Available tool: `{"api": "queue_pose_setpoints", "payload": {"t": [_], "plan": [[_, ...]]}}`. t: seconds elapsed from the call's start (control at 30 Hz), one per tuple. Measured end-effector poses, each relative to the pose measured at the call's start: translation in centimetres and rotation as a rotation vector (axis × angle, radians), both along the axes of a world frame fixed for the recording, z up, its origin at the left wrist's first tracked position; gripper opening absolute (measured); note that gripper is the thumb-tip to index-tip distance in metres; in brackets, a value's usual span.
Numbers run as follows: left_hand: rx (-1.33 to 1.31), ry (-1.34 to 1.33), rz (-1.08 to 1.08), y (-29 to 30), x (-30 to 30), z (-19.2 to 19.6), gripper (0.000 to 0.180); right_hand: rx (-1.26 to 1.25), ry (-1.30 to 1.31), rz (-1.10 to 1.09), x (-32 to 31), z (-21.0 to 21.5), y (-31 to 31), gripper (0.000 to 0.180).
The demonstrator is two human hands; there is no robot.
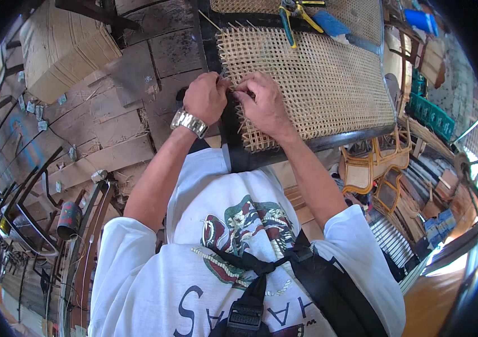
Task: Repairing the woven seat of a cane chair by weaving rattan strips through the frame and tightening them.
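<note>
A woven cane webbing panel (317, 84) lies over a black frame (231, 126), with loose strand ends sticking out along its left edge. At that edge my two hands work close together. My left hand (205, 98), with a metal watch on its wrist, is closed; a small greyish tip shows by its fingers, but what it grips is mostly hidden. My right hand (266, 106) rests over the webbing, its thumb and forefinger pinched on a cane strand at the edge. Farther up on the webbing lie cutting pliers (300, 21) with yellow and dark green handles.
A blue cloth-like piece (330, 23) lies beside the pliers. To the left, a cardboard box (65, 48) stands on the plank floor (110, 129). Rattan chair frames (371, 168) and a green crate (431, 115) are at the right. A tin can (70, 219) stands lower left.
</note>
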State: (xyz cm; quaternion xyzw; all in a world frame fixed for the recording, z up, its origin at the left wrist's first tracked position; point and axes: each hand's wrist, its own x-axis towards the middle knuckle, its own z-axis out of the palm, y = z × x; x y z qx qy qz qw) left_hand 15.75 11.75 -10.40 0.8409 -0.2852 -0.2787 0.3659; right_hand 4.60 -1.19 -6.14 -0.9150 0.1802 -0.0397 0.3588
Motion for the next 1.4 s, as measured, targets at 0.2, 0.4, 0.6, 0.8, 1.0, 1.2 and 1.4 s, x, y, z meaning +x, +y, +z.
{"api": "queue_pose_setpoints", "payload": {"t": [0.2, 0.4, 0.6, 0.8, 1.0, 1.2, 1.4], "plan": [[-0.148, -0.039, 0.091, 0.6, -1.4, 0.4, 0.015, -0.113, -0.032, -0.029, 0.2, 0.1, 1.1, 0.009], [-0.195, 0.07, 0.156, 0.9, -1.4, -0.2, 0.018, -0.132, 0.033, 0.006, 0.9, 0.5, 1.3, 0.009], [-0.225, 0.376, 0.489, 2.6, -0.3, -0.7, 0.023, 0.036, 0.17, 0.029, 2.1, 0.8, 0.3, 0.013], [-0.231, 0.465, 0.547, 9.8, 0.9, -5.8, 0.025, 0.126, 0.252, 0.115, 2.1, 1.9, -0.9, 0.013], [-0.161, 0.509, 0.572, 14.5, 0.3, -7.4, 0.026, 0.181, 0.197, 0.129, 1.5, 1.7, -0.8, 0.012], [-0.145, 0.579, 0.561, 14.7, -0.6, -7.8, 0.027, 0.022, 0.12, 0.224, 1.3, 0.2, -0.9, 0.008], [-0.149, 0.584, 0.484, 9.1, -0.2, -4.3, 0.064, 0.151, 0.24, -0.034, 2.7, -0.5, -0.3, 0.033]]}}
